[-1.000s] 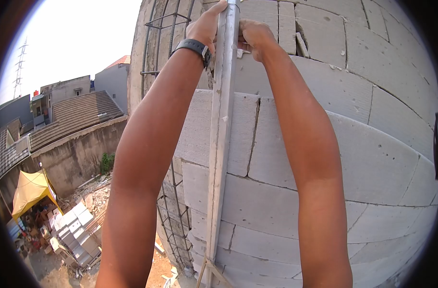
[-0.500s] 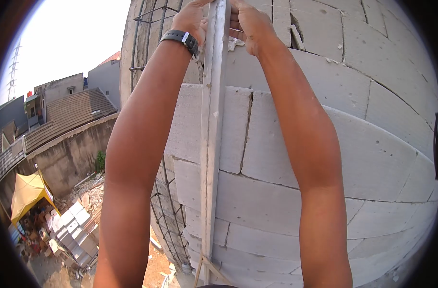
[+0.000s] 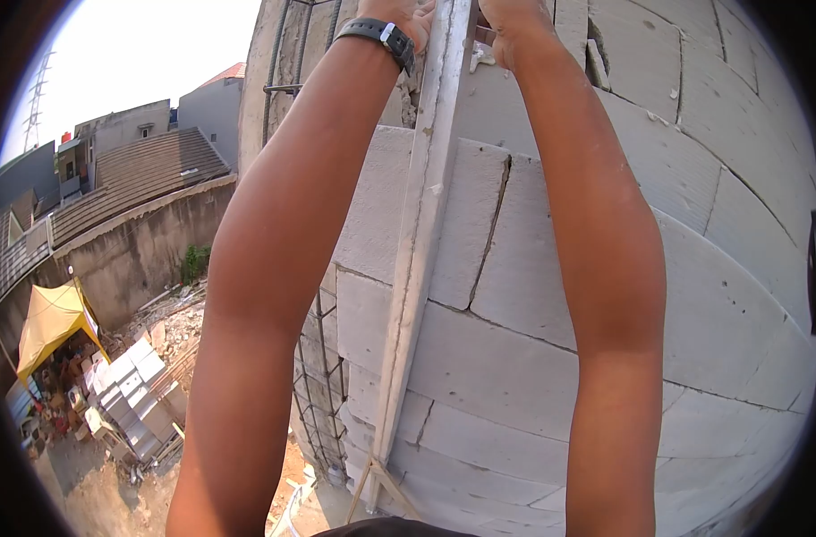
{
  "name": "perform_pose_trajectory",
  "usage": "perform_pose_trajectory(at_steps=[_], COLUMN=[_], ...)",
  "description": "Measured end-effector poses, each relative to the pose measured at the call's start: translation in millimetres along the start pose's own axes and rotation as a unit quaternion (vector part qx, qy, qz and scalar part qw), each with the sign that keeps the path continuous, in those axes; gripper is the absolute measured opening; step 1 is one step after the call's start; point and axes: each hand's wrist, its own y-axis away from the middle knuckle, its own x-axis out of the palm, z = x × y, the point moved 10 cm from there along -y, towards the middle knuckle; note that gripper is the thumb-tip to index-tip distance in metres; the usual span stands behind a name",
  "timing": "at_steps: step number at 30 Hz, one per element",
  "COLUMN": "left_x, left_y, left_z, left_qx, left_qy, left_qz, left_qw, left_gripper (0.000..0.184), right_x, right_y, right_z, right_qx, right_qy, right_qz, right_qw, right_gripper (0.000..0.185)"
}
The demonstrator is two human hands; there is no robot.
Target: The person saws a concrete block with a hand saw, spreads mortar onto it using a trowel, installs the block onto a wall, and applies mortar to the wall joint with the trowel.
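A long metal straightedge bar (image 3: 430, 170) runs up against a wall of pale lightweight blocks (image 3: 515, 259), its top end beyond the upper edge of the view. My left hand (image 3: 397, 16), with a black watch (image 3: 377, 36) on the wrist, is at the bar's left side, fingers curled in toward it. On the other side my right hand (image 3: 517, 25) holds the bar, its fingertips partly hidden behind or cut off by the frame. Between the two hands the bar leans slightly, its upper part to the right.
Steel rebar (image 3: 314, 376) stands at the wall's left edge. Thin wooden strips (image 3: 381, 479) cross near the bar's foot. Far below on the left are a yellow canopy (image 3: 55, 322), stacked blocks (image 3: 135, 394) and a boundary wall (image 3: 126, 242). Tiled roofs (image 3: 140, 174) lie beyond.
The view has shifted, so the hands and the bar's upper part sit farther right and higher. The bar looks more tilted than before. Both hands stay at it.
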Motion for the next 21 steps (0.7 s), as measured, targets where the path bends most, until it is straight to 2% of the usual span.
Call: perform_pose_trajectory(at_steps=[3, 4, 5, 7, 9, 12, 14, 15, 16, 17, 18, 19, 21], left_x=[-27.5, -44.2, -39.3, -46.9, -52.4, -70.9, -31.9, -29.5, -66.5, -93.1, -85.1, -77.0, -60.0], left_y=[-8.8, -9.0, -8.4, -0.1, -7.9, -9.2, -8.1, -2.9, 8.9, 36.4, 43.3, 48.1, 57.3], left_z=[12.1, 4.1, 5.7, 19.6, 15.3, 21.3, 35.7, 34.3, 29.0, 17.3, 14.2, 14.5, 6.4], left_qx=[-0.015, 0.04, 0.039, 0.026, 0.033, 0.006, -0.065, -0.062, -0.012, 0.039, 0.047, 0.049, 0.071], left_qy=[-0.039, -0.128, -0.127, -0.016, -0.079, -0.082, 0.108, 0.105, 0.026, -0.052, -0.069, -0.07, -0.178], left_qz=[-0.057, -0.12, -0.116, -0.191, -0.115, -0.135, 0.052, 0.052, -0.135, -0.315, -0.308, -0.307, -0.307], left_qw=[0.998, 0.984, 0.984, 0.981, 0.99, 0.987, 0.991, 0.991, 0.99, 0.947, 0.948, 0.948, 0.932], left_gripper=[0.032, 0.032, 0.032, 0.031, 0.028, 0.028, 0.028, 0.028, 0.034, 0.04, 0.031, 0.031, 0.036], right_x=[4.7, 5.6, 4.7, 0.2, -6.3, -3.3, -4.1, -4.0, -3.4, -2.0, -1.2, -0.8, 3.5], right_y=[-4.9, -8.9, -9.6, -11.6, -11.2, -14.1, -13.3, -11.4, -9.0, -0.7, 4.9, 8.0, 8.1], right_z=[-2.5, -3.1, 0.4, -1.4, -2.9, -0.4, 1.1, 3.5, 3.4, 6.8, 9.5, 11.7, 2.5], right_qx=[-0.006, -0.016, -0.026, -0.023, -0.019, -0.036, -0.05, -0.06, -0.061, -0.07, -0.079, -0.08, -0.029], right_qy=[-0.012, -0.023, -0.034, -0.018, -0.002, 0.006, 0.017, 0.029, 0.028, 0.009, -0.009, -0.01, -0.053], right_qz=[0.016, 0.018, 0.017, -0.009, -0.034, -0.024, -0.029, -0.034, -0.03, -0.021, -0.012, -0.01, 0.014], right_qw=[1.0, 0.999, 0.999, 1.0, 0.999, 0.999, 0.998, 0.997, 0.997, 0.997, 0.997, 0.997, 0.998], right_gripper=[0.037, 0.037, 0.037, 0.039, 0.041, 0.047, 0.048, 0.049, 0.049, 0.05, 0.05, 0.05, 0.051])
